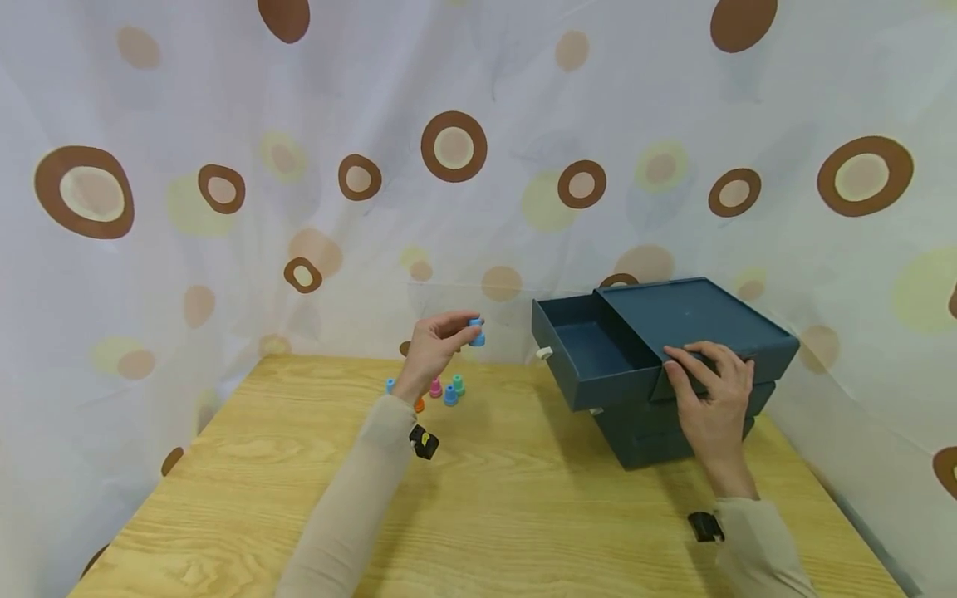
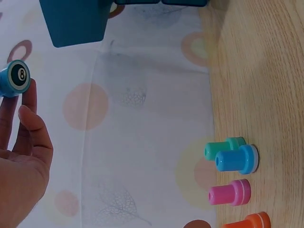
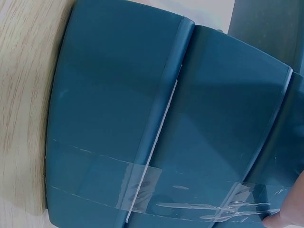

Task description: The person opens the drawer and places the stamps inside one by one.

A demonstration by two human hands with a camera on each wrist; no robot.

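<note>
The drawer unit (image 1: 695, 316) looks plastic, the tabletop (image 1: 523, 498) wooden.

I looked forward and down over the desk (image 1: 523, 515) from the head; my sideways left-wrist view shared its coloured pieces (image 2: 230, 194), lower right; my right-wrist view faced the drawer unit (image 3: 118, 95) closely.

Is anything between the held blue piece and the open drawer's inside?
Only the front wall of the drawer: the blue piece in the left hand would probably have to pass over it. Nothing else visible blocks it.
</note>
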